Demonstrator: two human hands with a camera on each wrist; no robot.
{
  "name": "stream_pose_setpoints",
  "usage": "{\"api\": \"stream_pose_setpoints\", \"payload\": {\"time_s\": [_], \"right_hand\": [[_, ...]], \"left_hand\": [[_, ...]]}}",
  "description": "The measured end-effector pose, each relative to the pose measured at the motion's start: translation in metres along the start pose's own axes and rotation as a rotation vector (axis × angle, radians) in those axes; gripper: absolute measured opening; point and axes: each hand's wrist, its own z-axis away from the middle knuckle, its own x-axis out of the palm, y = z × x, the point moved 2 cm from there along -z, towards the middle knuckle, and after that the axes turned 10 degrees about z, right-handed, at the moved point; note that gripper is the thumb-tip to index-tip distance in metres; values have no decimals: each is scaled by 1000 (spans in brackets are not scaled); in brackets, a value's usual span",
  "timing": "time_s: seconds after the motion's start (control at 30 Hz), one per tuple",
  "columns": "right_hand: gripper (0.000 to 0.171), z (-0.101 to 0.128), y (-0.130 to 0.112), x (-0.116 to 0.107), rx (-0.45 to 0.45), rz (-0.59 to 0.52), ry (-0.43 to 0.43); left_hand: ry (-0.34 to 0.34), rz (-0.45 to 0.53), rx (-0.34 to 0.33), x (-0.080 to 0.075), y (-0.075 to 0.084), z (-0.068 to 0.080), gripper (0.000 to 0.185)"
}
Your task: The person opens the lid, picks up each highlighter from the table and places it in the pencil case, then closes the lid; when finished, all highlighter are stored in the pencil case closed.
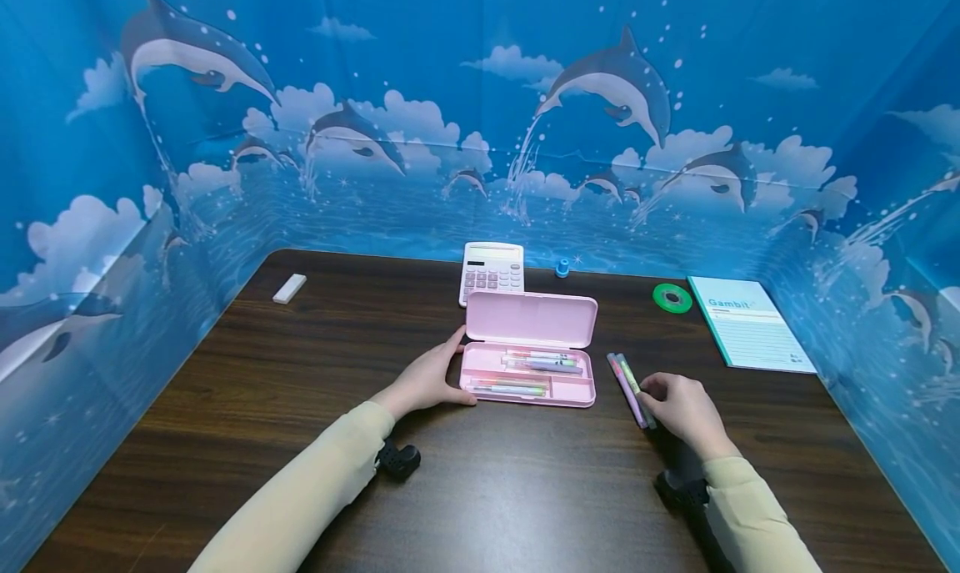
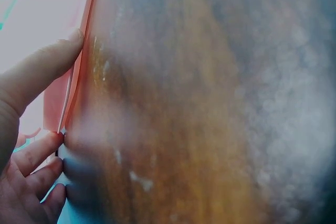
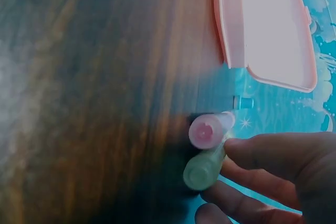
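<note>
A pink pencil case point(image 1: 528, 398) lies with its lid up in the middle of the table, with several pens point(image 1: 543, 361) in its compartments. My left hand point(image 1: 429, 379) holds the case at its left end, the thumb along the front edge and the fingers at the side. To the right of the case, a pink pen point(image 1: 627, 391) and a green pen point(image 1: 633, 373) lie side by side on the table. My right hand point(image 1: 684, 406) pinches the green pen point(image 3: 200, 172) between thumb and fingers; the pink pen point(image 3: 206, 131) is right against it.
Behind the case stands a white calculator point(image 1: 492, 271), with a small blue object point(image 1: 562, 268) to its right. A green tape roll point(image 1: 672, 299) and a Gambit notepad point(image 1: 753, 327) lie at the back right. A white eraser-like block point(image 1: 289, 289) is at the back left.
</note>
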Motion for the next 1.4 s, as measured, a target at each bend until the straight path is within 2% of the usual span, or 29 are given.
{"api": "stream_pose_setpoints", "payload": {"time_s": [0.27,0.5,0.87,1.13,1.4], "right_hand": [[20,-2,3,0,17,-7,13],[16,-1,6,0,32,-56,20],[12,2,8,-2,55,-27,128],[13,5,-3,-6,3,23,226],[13,1,-23,-1,-55,2,266]], "left_hand": [[1,1,2,1,-1,0,117],[5,0,6,1,-1,-1,118],[-3,-12,-7,1,-1,-2,119],[-6,-16,-8,1,-1,-2,118],[-12,-11,-14,0,0,-1,118]]}}
